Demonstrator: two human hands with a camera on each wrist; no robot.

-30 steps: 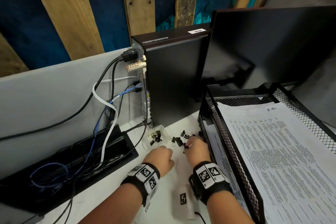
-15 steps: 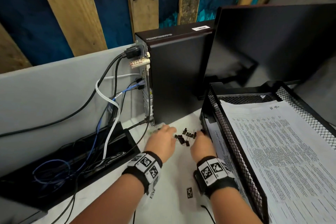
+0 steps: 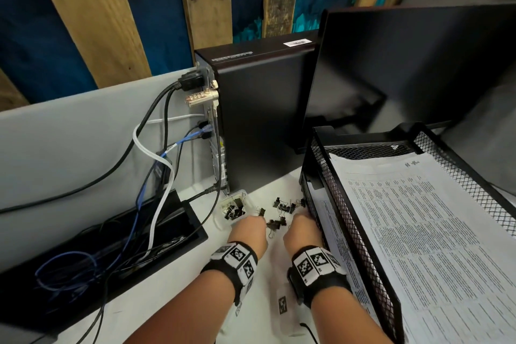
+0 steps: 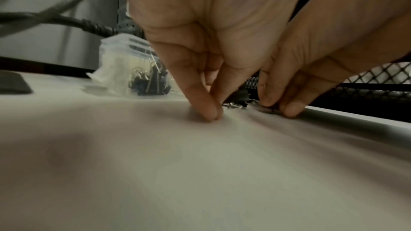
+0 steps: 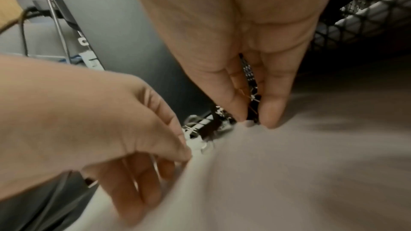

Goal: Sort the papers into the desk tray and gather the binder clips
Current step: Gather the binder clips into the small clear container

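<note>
From the head view, both hands are low on the white desk [image 3: 156, 313]. The left hand [image 3: 247, 232] and the right hand [image 3: 303, 227] show only their backs, so the fingers are hidden here. Small black clips [image 3: 282, 211] lie loose on the desk just past the knuckles. More clips sit in a clear box [image 3: 234, 207] to the left. The papers [image 3: 435, 232] lie in the black wire tray [image 3: 343, 204], which is cut off at the right edge.

From the left wrist, the left hand's thumb and finger tips [image 4: 209, 110] are pressed together on the desk. A dark clip sits right behind them, but I cannot tell if they hold it.

From the right wrist, the picture is blurry. The right hand's fingers [image 5: 272, 111] pinch a black clip [image 5: 254, 110] close to the tray
</note>
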